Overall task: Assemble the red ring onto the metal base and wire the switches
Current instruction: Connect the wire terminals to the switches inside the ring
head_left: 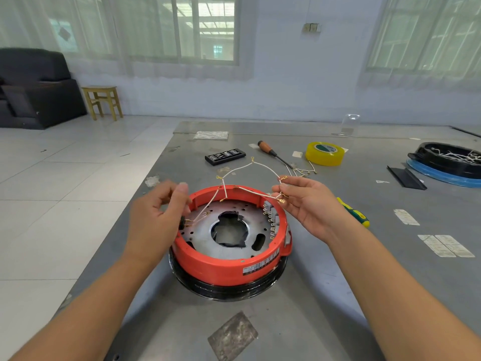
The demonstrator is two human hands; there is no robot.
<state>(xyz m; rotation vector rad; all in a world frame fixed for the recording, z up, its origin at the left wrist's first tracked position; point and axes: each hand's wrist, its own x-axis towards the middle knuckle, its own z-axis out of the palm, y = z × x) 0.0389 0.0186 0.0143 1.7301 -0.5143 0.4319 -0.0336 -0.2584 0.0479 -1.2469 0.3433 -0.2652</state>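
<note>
The red ring (221,267) sits on the round metal base (208,233) in the middle of the grey table, over a black rim. A row of switch terminals (272,222) lines the ring's right inner wall. My left hand (158,214) hovers over the ring's left edge and pinches a small black switch (182,222) with white wires attached. My right hand (309,201) is above the ring's right edge and pinches white wires (250,165) with brass terminals. The wires loop up between both hands.
Behind the ring lie a black bit case (225,156), a wooden-handled screwdriver (270,152), yellow tape (325,153) and spare wires (303,171). A green-yellow screwdriver (356,213) lies right of my right hand. A black tray on a blue lid (447,165) is far right.
</note>
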